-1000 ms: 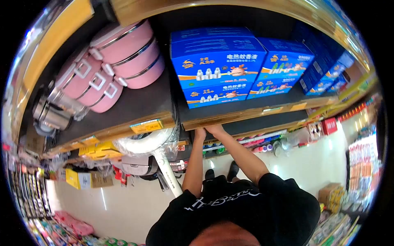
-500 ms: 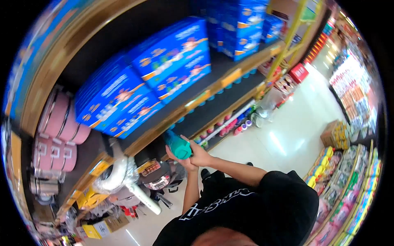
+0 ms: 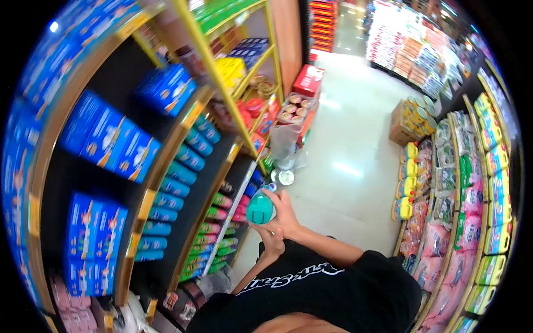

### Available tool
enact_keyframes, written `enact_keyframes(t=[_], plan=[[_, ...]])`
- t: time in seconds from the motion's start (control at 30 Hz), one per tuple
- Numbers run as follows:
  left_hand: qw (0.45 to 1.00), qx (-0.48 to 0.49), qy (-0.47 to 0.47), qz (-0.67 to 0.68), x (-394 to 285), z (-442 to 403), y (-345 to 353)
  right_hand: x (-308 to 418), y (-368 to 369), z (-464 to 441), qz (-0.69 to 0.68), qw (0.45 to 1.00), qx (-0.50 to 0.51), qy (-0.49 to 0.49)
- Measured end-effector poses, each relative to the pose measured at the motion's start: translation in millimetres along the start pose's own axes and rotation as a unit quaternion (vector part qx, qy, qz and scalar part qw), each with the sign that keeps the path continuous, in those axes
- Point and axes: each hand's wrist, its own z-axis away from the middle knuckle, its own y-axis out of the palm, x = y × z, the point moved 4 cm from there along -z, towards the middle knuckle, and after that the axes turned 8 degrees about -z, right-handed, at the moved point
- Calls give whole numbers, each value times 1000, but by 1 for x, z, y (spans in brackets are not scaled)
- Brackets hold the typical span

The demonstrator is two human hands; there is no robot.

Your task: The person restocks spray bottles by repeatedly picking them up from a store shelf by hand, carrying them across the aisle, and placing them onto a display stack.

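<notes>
A teal bottle (image 3: 260,209) with a flip cap is held in front of the chest, its cap facing the camera. My right hand (image 3: 282,212) wraps round its right side. Below it my left hand (image 3: 270,242) is closed against the bottle's underside and the right wrist, with its fingers partly hidden. Teal bottles (image 3: 180,173) of similar colour lie in a row on the shelf to the left.
Blue boxes (image 3: 119,141) stand on the upper left shelf. Pink and green bottles (image 3: 214,227) fill a lower one. Bagged goods (image 3: 433,227) line the right shelves. Floor (image 3: 344,166) runs between, with a carton of cans (image 3: 408,122) and a red box (image 3: 308,81).
The view has swung right along the aisle. The hands, first under the shelf edge, came out with the teal bottle and now hold it farther from the shelf.
</notes>
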Motion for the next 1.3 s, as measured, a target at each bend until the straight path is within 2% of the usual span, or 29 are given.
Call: enact_keyframes(t=[0.03,0.07,0.2,0.3,0.33,0.47,0.6,0.73,0.77,0.83,0.9,1.1,1.3], plan=[[999,45,16,-26,1,-9,22,-8,-25,-6,12,999,-48,-17],[997,80,12,19,4,-18,45,-15,-47,-12,29,996,-84,-2],[969,237,70,-12,-11,-65,127,-41,-130,-38,54,980,-187,51],[960,266,87,17,-22,-99,193,-74,-189,-64,108,962,-231,102],[950,301,46,74,-23,-112,217,-85,-207,-75,123,957,-243,96],[924,357,24,135,10,-151,318,-126,-276,-130,134,943,-284,107],[929,349,121,26,-10,-231,408,-176,-365,-201,126,935,-310,119],[921,364,137,26,-34,-315,491,-166,-451,-282,51,928,-355,96],[918,368,146,28,-34,-336,512,-174,-469,-296,77,929,-340,123],[908,391,139,55,-49,-383,550,-177,-501,-331,-11,906,-407,113],[891,432,62,124,-52,-420,590,-190,-532,-362,-84,907,-398,110],[886,451,50,92,-46,-516,713,-255,-630,-463,-108,929,-354,8],[894,420,7,156,-48,-612,826,-301,-722,-571,-116,944,-307,22]])
